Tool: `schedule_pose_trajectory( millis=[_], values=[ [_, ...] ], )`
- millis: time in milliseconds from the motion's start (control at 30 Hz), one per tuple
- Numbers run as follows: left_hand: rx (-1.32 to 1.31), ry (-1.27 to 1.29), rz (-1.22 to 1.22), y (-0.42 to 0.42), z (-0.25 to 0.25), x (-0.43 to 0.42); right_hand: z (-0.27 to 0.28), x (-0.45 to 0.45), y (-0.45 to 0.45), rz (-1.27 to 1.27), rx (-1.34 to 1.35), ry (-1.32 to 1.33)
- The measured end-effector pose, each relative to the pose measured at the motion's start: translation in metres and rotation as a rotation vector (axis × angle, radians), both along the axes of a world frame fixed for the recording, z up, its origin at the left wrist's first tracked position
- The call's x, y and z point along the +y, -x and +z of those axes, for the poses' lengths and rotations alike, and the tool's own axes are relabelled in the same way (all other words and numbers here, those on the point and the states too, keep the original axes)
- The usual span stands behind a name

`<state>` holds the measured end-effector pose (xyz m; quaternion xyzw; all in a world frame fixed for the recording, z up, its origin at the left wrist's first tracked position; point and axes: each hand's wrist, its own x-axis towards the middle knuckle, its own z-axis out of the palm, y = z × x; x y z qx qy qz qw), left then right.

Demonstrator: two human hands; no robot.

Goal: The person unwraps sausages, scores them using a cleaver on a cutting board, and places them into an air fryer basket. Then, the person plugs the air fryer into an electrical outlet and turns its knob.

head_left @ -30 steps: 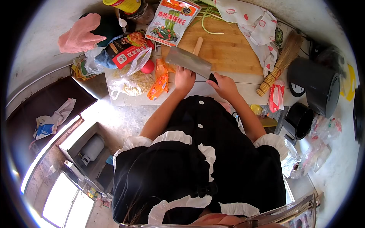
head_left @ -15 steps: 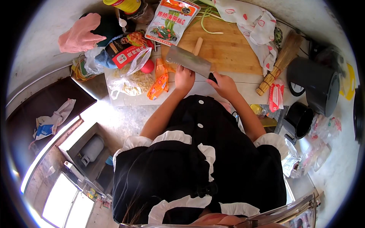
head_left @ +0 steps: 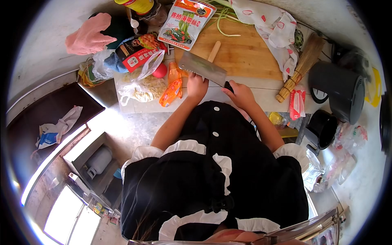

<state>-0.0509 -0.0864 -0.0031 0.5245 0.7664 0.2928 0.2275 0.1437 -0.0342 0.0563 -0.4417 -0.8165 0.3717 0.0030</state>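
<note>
My right hand (head_left: 241,96) is closed round the black handle of a cleaver (head_left: 204,68). Its broad metal blade points up and left over the near edge of the wooden cutting board (head_left: 245,53). My left hand (head_left: 197,86) is closed at the blade's lower edge, fingertips partly hidden by it. A small metallic bit shows at these fingers, but what they hold I cannot make out. From behind the blade a wooden handle (head_left: 214,51) sticks out, roughly in line with my left hand. Whether the two connect is hidden.
Left of the board lie an orange packet (head_left: 173,85), a clear bag of pale food (head_left: 143,87), a red ball-like item (head_left: 160,70) and a red-black packet (head_left: 136,53). A kelp packet (head_left: 185,24), green stalks (head_left: 223,16), a patterned cloth (head_left: 269,22) and a straw brush (head_left: 300,69) surround it.
The cleaver has shifted slightly toward me, and a little more of the wooden handle shows above its blade. Both hands keep nearly the same pose. The whole view has shifted slightly.
</note>
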Motion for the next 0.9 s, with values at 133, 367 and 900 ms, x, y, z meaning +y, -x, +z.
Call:
schedule_pose_trajectory(
  millis=[133, 367, 900],
  values=[
    [0.009, 0.022, -0.040, 0.004, -0.011, -0.007, -0.002, -0.004, 0.000, 0.012, 0.027, -0.014],
    [-0.019, 0.060, -0.030, 0.002, -0.003, -0.005, -0.004, -0.006, 0.003, -0.017, 0.015, -0.032],
    [-0.070, 0.039, -0.018, 0.002, 0.000, -0.014, 0.003, -0.006, 0.000, 0.061, 0.018, 0.000]
  ],
)
